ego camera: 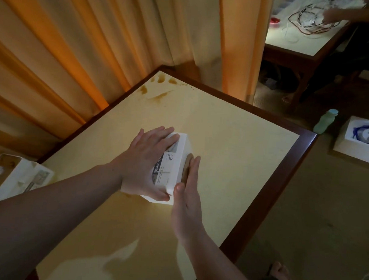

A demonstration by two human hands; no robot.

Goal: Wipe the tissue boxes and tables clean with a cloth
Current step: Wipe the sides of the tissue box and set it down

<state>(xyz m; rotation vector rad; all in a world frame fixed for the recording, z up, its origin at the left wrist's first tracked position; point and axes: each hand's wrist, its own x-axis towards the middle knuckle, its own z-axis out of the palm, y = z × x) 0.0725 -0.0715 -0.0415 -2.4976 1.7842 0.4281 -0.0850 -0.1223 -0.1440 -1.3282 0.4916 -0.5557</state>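
A white tissue box [174,161] lies in the middle of a yellow-topped table [234,143] with a dark wood rim. My left hand [146,159] lies flat across the box's top and left side, thumb hooked at its near corner. My right hand [188,195], fingers straight, presses a brown cloth [186,168] against the box's right side. Brown stains [158,93] mark the table's far corner. A second white tissue box [15,177] stands at the left edge of the view, tissue showing at its opening.
Orange curtains [76,43] hang behind the table. On the floor to the right stand a pale green bottle [325,121] and a white box with blue print [367,136]. Another person's hand [334,15] handles cables on a far table. A foot [278,277] shows at lower right.
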